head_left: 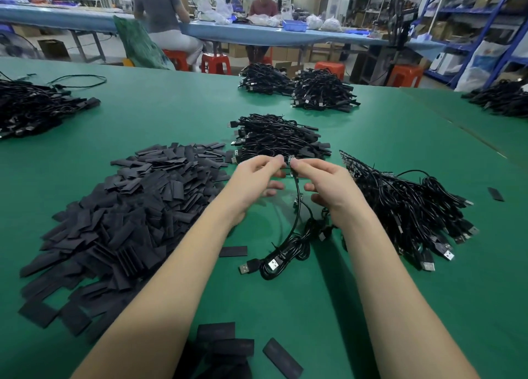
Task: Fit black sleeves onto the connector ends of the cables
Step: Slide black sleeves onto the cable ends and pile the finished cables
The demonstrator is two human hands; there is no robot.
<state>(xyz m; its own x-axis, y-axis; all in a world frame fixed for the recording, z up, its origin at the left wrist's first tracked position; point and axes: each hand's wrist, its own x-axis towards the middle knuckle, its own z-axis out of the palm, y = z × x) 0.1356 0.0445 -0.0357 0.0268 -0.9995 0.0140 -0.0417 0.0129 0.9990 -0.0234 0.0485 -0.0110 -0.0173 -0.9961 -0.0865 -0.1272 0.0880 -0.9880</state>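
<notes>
Cable (297,204) hangs from between the two hands, its upper connector end (291,159) pinched at the fingertips above the green table (171,115). The right hand (328,184) pinches that end from the right with thumb and forefinger, the other fingers curled loosely below. The left hand (254,181) meets it from the left, fingertips closed on something small and dark right against the connector; whether that is a sleeve cannot be told, as the fingers hide it. From the hands the cable drops toward the person and ends in a loose coil (288,250) on the table between the forearms, with two USB plugs (258,265) lying at its left side.

A wide heap of flat black sleeves (128,221) lies left of the left forearm, and a few loose sleeves (233,251) lie near the coil and at the near edge. A bundle of cables (408,212) lies just right of the right hand. Another cable pile (280,138) sits just beyond the fingertips, and more piles (297,87) lie farther back.
</notes>
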